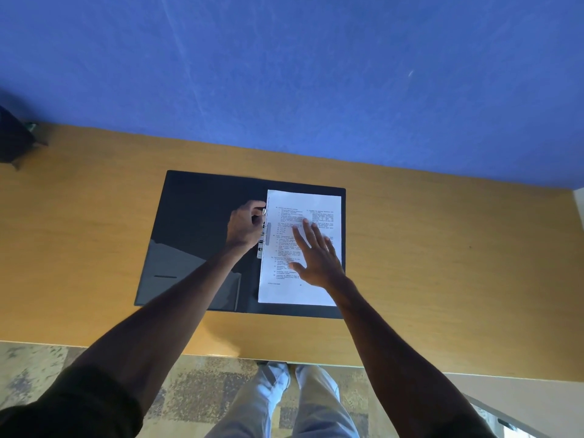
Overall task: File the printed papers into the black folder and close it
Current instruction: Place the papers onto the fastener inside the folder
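The black folder [196,222] lies open on the wooden desk. The printed papers [319,203] rest on its right half, text side up. A metal clip [262,245] runs along the spine at the papers' left edge. My left hand [245,227] is at the spine, its fingers curled around the upper part of the clip. My right hand [316,254] lies flat with fingers spread on the middle of the papers, pressing them down.
The desk [442,263] stands against a blue wall [284,74]. A dark object [14,137] sits at the desk's far left edge. The desk's front edge runs just below the folder, with carpet and my legs beneath.
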The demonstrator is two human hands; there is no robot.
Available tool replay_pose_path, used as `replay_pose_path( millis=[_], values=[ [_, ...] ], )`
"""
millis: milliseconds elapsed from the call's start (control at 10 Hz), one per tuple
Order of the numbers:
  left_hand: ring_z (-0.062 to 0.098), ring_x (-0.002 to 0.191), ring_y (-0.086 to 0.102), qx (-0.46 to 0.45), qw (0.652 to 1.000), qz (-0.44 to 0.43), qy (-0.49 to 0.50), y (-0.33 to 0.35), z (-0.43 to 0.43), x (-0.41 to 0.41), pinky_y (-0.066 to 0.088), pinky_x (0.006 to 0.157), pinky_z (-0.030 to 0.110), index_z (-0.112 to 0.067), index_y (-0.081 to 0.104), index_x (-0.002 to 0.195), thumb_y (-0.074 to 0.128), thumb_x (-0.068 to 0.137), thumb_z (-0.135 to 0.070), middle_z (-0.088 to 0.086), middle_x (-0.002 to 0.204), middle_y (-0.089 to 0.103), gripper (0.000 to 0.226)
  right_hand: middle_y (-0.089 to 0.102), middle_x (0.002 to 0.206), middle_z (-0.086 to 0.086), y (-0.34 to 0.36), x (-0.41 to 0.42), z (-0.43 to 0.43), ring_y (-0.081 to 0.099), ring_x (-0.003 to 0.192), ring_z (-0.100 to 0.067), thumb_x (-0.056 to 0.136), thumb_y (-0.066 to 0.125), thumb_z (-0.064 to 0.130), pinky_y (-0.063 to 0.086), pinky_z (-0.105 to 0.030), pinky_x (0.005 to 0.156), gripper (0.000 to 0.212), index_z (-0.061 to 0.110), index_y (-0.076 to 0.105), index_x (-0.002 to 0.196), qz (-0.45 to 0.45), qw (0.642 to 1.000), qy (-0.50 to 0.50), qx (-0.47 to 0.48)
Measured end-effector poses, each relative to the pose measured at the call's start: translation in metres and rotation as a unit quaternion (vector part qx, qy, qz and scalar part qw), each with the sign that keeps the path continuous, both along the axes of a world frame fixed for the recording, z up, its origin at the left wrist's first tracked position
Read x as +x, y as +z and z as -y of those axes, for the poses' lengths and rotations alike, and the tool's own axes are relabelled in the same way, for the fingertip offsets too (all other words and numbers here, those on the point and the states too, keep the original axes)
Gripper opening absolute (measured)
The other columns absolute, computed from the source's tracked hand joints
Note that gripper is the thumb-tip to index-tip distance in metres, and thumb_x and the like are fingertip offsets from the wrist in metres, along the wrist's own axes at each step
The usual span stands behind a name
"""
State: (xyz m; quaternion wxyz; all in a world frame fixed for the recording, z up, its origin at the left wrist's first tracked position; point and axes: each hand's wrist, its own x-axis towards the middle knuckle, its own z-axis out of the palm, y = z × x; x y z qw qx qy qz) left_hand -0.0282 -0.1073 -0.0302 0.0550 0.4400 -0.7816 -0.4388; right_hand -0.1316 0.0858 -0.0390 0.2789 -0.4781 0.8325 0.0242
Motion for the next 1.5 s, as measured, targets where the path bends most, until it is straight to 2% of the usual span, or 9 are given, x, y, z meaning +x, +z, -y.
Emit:
replay_pose_path(
  millis=[200,500,600,800,900,1000,1100,1200,1500],
  values=[
    [0.025,0.115,0.077,-0.025,0.999,-0.035,0.000,0.008,-0.009,0.010,0.060,0.103,0.044,-0.004,0.076,0.119,0.058,0.105,-0.001,0.009,0.120,0.081,0.023,-0.023,0.183,-0.006,0.001,0.000,-0.001,-0.015,0.173,-0.030,0.109,0.057,0.053,0.007,-0.056,0.141,0.097,0.025,-0.007,0.176,0.014,1.000,-0.007,0.001],
    [0.018,0.114,0.074,-0.030,0.996,-0.067,-0.046,0.003,-0.028,0.048,0.061,0.102,0.049,-0.010,0.075,0.108,0.070,0.102,-0.011,-0.002,0.117,0.079,0.008,-0.023,0.183,-0.006,0.002,0.001,-0.001,-0.015,0.172,-0.030,0.109,0.056,0.053,0.007,-0.056,0.141,0.096,0.024,-0.007,0.176,0.011,1.000,-0.005,-0.002],
    [0.017,0.117,0.074,-0.017,0.996,-0.075,-0.034,-0.001,-0.035,0.057,0.061,0.103,0.049,-0.011,0.075,0.112,0.068,0.105,-0.016,-0.004,0.121,0.079,0.011,-0.023,0.182,-0.006,0.002,0.000,-0.001,-0.016,0.172,-0.030,0.110,0.056,0.052,0.007,-0.057,0.141,0.096,0.024,-0.007,0.176,0.010,1.000,-0.004,-0.001],
    [0.020,0.119,0.072,0.003,0.996,-0.083,-0.019,-0.003,-0.037,0.058,0.062,0.102,0.053,-0.006,0.075,0.119,0.064,0.107,-0.009,0.005,0.129,0.077,0.016,-0.023,0.183,-0.006,0.001,0.001,-0.002,-0.015,0.172,-0.030,0.109,0.056,0.053,0.006,-0.056,0.141,0.096,0.025,-0.006,0.176,0.007,1.000,-0.005,-0.003],
    [0.031,0.147,0.054,-0.012,0.999,-0.038,-0.019,-0.007,-0.037,0.059,0.044,0.123,0.060,-0.012,0.068,0.144,0.072,0.104,-0.020,0.009,0.153,0.062,0.041,-0.023,0.183,-0.006,0.000,0.001,-0.002,-0.015,0.172,-0.030,0.109,0.056,0.053,0.006,-0.057,0.141,0.096,0.025,-0.007,0.176,0.009,1.000,-0.006,-0.002],
    [0.032,0.174,0.002,0.039,0.997,0.063,-0.006,-0.012,-0.034,0.063,0.012,0.138,0.061,-0.027,0.031,0.172,0.076,0.100,-0.043,0.008,0.185,0.010,0.087,-0.023,0.183,-0.006,-0.001,0.001,-0.002,-0.016,0.172,-0.030,0.109,0.055,0.053,0.006,-0.057,0.141,0.095,0.025,-0.007,0.176,0.008,1.000,-0.006,-0.002],
    [0.030,0.173,-0.017,0.032,0.992,0.120,-0.025,-0.019,-0.035,0.069,-0.001,0.139,0.060,-0.036,0.008,0.176,0.074,0.097,-0.056,0.007,0.184,-0.019,0.106,-0.024,0.182,-0.005,-0.002,0.002,-0.002,-0.016,0.172,-0.030,0.109,0.055,0.054,0.005,-0.057,0.141,0.095,0.025,-0.006,0.176,0.010,1.000,-0.007,-0.003],
    [0.031,0.171,-0.023,0.016,0.989,0.145,-0.036,-0.025,-0.036,0.073,-0.003,0.139,0.059,-0.038,0.001,0.176,0.071,0.096,-0.062,0.009,0.182,-0.027,0.108,-0.024,0.182,-0.005,-0.004,0.002,-0.001,-0.016,0.172,-0.030,0.109,0.054,0.055,0.004,-0.057,0.141,0.095,0.025,-0.006,0.176,0.003,1.000,-0.007,-0.004],
    [0.036,0.173,-0.014,-0.066,0.979,0.184,-0.061,-0.031,-0.042,0.075,0.004,0.138,0.062,-0.036,0.003,0.176,0.058,0.099,-0.071,0.014,0.183,-0.020,0.101,-0.024,0.182,-0.005,-0.006,0.003,-0.001,-0.017,0.172,-0.030,0.109,0.054,0.054,0.003,-0.056,0.141,0.095,0.025,-0.007,0.176,0.006,1.000,-0.013,-0.005]
  ],
)
